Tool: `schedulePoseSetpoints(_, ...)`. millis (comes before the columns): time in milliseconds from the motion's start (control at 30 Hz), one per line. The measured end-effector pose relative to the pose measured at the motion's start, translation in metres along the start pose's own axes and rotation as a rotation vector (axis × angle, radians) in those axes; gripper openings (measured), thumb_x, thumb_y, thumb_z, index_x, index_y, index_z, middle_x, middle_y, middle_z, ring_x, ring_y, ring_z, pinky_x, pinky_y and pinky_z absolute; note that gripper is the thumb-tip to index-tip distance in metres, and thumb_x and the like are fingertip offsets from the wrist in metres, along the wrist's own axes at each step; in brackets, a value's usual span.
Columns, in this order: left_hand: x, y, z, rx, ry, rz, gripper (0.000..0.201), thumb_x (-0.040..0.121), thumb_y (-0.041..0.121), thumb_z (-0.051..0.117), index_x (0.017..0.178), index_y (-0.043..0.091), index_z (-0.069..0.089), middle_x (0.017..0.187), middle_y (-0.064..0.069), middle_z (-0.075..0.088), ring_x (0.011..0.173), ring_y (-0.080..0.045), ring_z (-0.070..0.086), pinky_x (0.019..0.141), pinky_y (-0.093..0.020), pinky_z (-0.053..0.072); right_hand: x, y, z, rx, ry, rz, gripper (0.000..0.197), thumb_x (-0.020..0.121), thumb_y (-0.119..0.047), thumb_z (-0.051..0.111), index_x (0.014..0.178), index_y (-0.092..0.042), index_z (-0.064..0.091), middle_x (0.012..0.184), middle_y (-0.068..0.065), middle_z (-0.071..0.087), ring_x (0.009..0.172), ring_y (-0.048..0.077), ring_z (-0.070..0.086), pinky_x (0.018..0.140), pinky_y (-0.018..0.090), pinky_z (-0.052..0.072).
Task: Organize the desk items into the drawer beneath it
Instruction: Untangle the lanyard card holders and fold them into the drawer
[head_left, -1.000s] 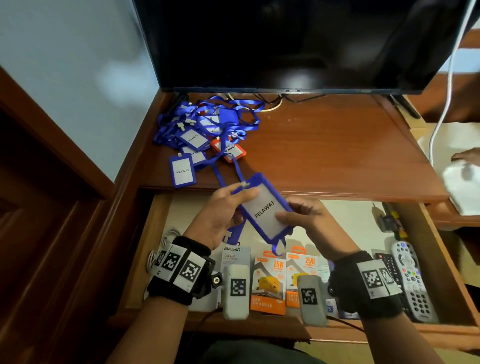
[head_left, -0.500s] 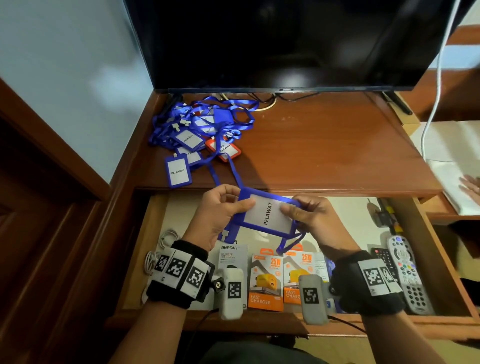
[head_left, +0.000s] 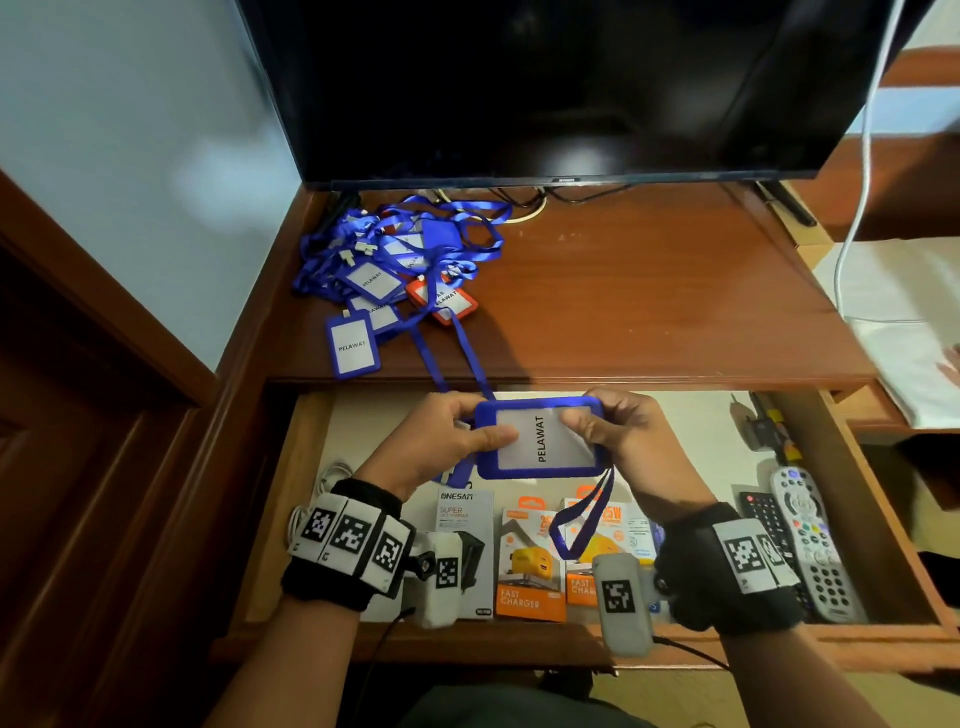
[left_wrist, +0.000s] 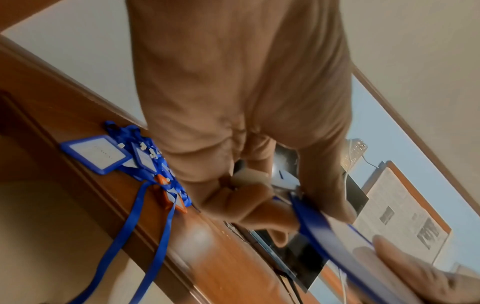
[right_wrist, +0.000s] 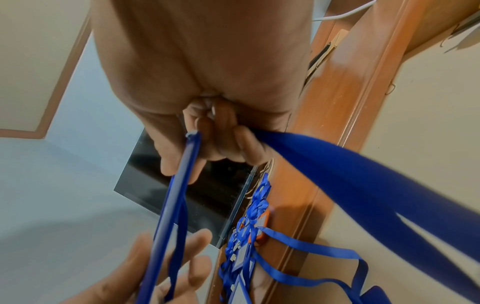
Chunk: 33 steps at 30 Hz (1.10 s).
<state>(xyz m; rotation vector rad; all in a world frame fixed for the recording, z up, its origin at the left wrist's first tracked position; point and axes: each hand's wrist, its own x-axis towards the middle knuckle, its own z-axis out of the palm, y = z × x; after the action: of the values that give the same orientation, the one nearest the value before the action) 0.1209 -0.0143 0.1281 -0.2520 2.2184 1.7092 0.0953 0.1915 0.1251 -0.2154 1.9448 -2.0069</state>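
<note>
— Where was the blue badge holder?

— Above the open drawer, flat between both hands. The left hand pinched its left edge, the right hand pinched the right edge, fingers curled.

— And the strap?

— Its lanyard probably hung below; more badges lay piled on the bench.

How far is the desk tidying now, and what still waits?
Done: charger boxes and remotes lie in the open drawer. In hand: left hand and right hand hold one blue badge holder over the drawer, its lanyard trailing to the desk. Left: the badge pile on the desk.
</note>
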Motion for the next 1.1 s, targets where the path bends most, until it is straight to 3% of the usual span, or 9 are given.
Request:
schedulePoseSetpoints(100, -0.001, -0.003, 0.0, -0.011, -0.109, -0.032, 0.017, 0.087, 0.026, 0.067, 0.102, 0.017, 0.067, 0.097, -0.007, 0.073, 0.083, -0.023, 0.066, 0.063, -0.02, 0.049, 0.0, -0.001, -0.002, -0.028, 0.018, -0.018, 0.029, 0.08, -0.024, 0.064, 0.083, 0.004, 0.064, 0.082, 0.023, 0.068, 0.073, 0.033, 0.066, 0.062, 0.039, 0.052)
schedulePoseSetpoints(200, -0.002, -0.006, 0.0, 0.023, -0.155, -0.016, 0.015, 0.089, 0.023, 0.064, 0.098, 0.011, 0.068, 0.09, -0.009, 0.072, 0.075, -0.021, 0.057, 0.057, -0.018, 0.044, 0.001, 0.001, -0.003, -0.062, 0.036, -0.027, 0.024, 0.081, -0.028, 0.065, 0.085, -0.005, 0.068, 0.084, 0.02, 0.07, 0.076, 0.047, 0.065, 0.063, 0.055, 0.051)
schedulePoseSetpoints(400, 0.003, -0.01, 0.002, -0.144, 0.141, 0.006, 0.007, 0.089, 0.018, 0.066, 0.086, 0.013, 0.069, 0.08, -0.011, 0.071, 0.066, -0.022, 0.06, 0.053, -0.022, 0.043, 0.008, 0.017, 0.003, -0.204, 0.021, 0.067, 0.03, 0.075, -0.034, 0.075, 0.076, -0.004, 0.07, 0.065, 0.018, 0.053, 0.051, 0.023, 0.042, 0.042, 0.03, 0.037)
schedulePoseSetpoints(533, 0.008, -0.006, 0.003, -0.296, 0.415, 0.029, 0.013, 0.093, 0.016, 0.061, 0.082, 0.01, 0.066, 0.08, -0.004, 0.07, 0.051, 0.0, 0.059, 0.044, -0.011, 0.042, 0.015, 0.024, 0.018, -0.379, -0.083, 0.064, 0.037, 0.082, -0.024, 0.073, 0.076, 0.01, 0.059, 0.059, 0.005, 0.043, 0.054, 0.011, 0.038, 0.051, 0.021, 0.033)
schedulePoseSetpoints(633, 0.012, -0.009, 0.007, -0.234, 0.465, 0.037, 0.01, 0.094, 0.021, 0.06, 0.087, 0.016, 0.065, 0.088, -0.004, 0.071, 0.069, -0.007, 0.064, 0.052, -0.015, 0.048, 0.019, 0.019, 0.03, -0.511, -0.211, 0.029, 0.028, 0.088, -0.02, 0.067, 0.075, 0.004, 0.059, 0.062, 0.007, 0.046, 0.057, 0.012, 0.039, 0.056, 0.023, 0.034)
schedulePoseSetpoints(800, 0.019, -0.021, 0.014, -0.052, 0.363, 0.048, 0.01, 0.088, 0.017, 0.067, 0.084, 0.008, 0.069, 0.083, -0.016, 0.071, 0.079, -0.029, 0.067, 0.079, -0.051, 0.055, 0.029, -0.008, 0.04, -0.61, -0.351, -0.064, 0.015, 0.087, -0.008, 0.064, 0.073, -0.004, 0.062, 0.06, 0.003, 0.049, 0.053, 0.007, 0.04, 0.055, 0.022, 0.034)
schedulePoseSetpoints(900, 0.02, -0.023, 0.014, 0.112, 0.257, 0.061, 0.01, 0.088, 0.012, 0.066, 0.084, 0.003, 0.068, 0.082, -0.02, 0.068, 0.073, -0.021, 0.058, 0.079, -0.049, 0.051, 0.042, -0.021, 0.036, -0.706, -0.313, -0.159, 0.014, 0.087, -0.01, 0.064, 0.075, -0.003, 0.063, 0.06, 0.0, 0.051, 0.055, 0.008, 0.042, 0.055, 0.027, 0.034)
schedulePoseSetpoints(1033, 0.016, -0.013, 0.001, 0.296, 0.062, 0.02, 0.011, 0.089, 0.011, 0.063, 0.086, 0.001, 0.064, 0.088, -0.018, 0.068, 0.082, -0.031, 0.063, 0.08, -0.043, 0.051, 0.055, -0.027, 0.027, -1.039, -0.297, -0.289, 0.014, 0.088, -0.018, 0.062, 0.081, -0.007, 0.066, 0.076, 0.006, 0.064, 0.072, 0.023, 0.052, 0.065, 0.036, 0.037)
schedulePoseSetpoints(1100, 0.012, -0.007, -0.009, 0.32, -0.06, -0.006, 0.008, 0.088, 0.014, 0.065, 0.085, 0.007, 0.066, 0.087, -0.012, 0.069, 0.086, -0.028, 0.066, 0.081, -0.041, 0.052, 0.06, -0.029, 0.02, -1.087, -0.302, -0.311, 0.017, 0.088, -0.024, 0.065, 0.075, -0.013, 0.065, 0.066, -0.004, 0.057, 0.065, 0.015, 0.049, 0.061, 0.032, 0.035)
